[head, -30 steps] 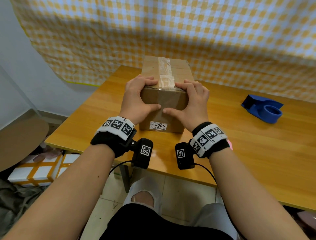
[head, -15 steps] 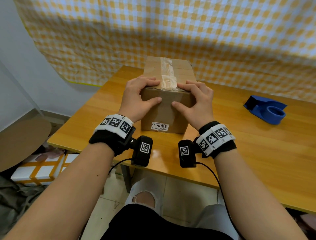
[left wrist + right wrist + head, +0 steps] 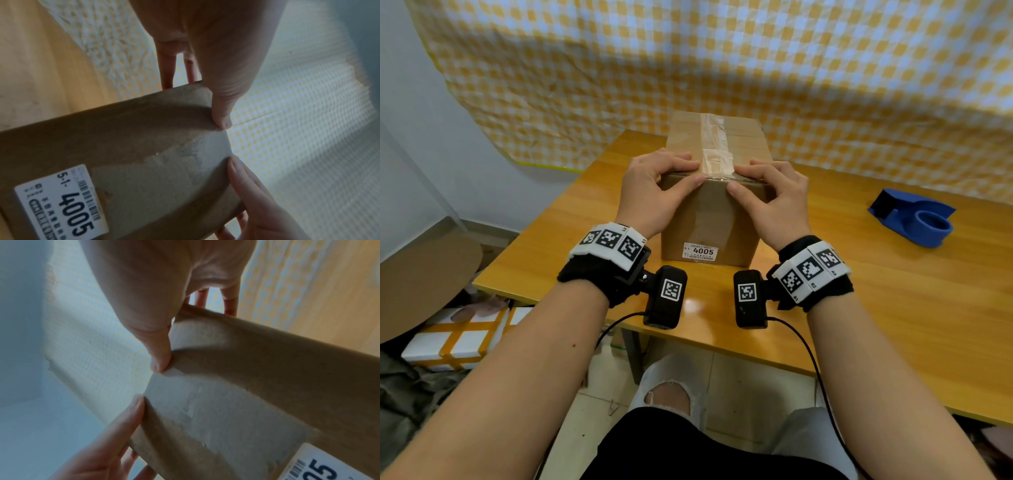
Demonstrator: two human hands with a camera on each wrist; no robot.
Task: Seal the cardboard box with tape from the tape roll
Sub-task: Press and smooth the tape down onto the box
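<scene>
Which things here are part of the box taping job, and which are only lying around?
Part of the job:
cardboard box
clear tape strip on its top
blue tape dispenser
left hand and right hand, both holding the box

Lying around:
white and orange packages on the floor
checked cloth

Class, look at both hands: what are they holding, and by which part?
Both hands hold the brown cardboard box at its near top edge: left hand and right hand each have fingers on the taped top and thumb on the front face.
</scene>
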